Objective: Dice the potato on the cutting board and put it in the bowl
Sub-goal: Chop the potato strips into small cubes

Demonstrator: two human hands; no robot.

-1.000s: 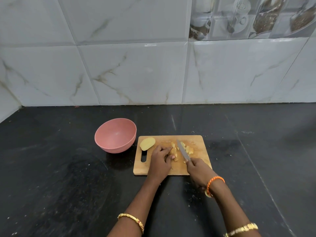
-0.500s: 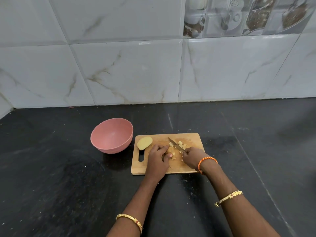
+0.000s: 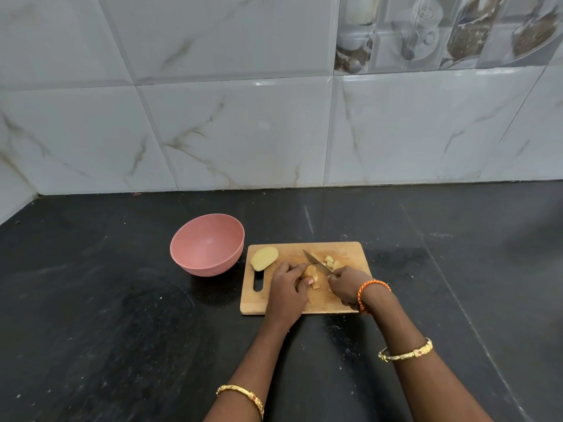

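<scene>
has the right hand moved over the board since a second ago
Yes. The right hand went from the board's near edge in over it, toward the left hand.

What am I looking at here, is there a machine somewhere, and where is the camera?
No machine: these are a person's two bare hands, filmed by a wide-angle camera worn on the head, looking forward and down. On the black countertop lies a wooden cutting board, with an empty pink bowl just to its left. The right hand grips a knife. The left hand holds down a piece of potato beside the blade. Diced potato pieces sit behind the knife, and an uncut potato half lies at the board's far left corner.
</scene>
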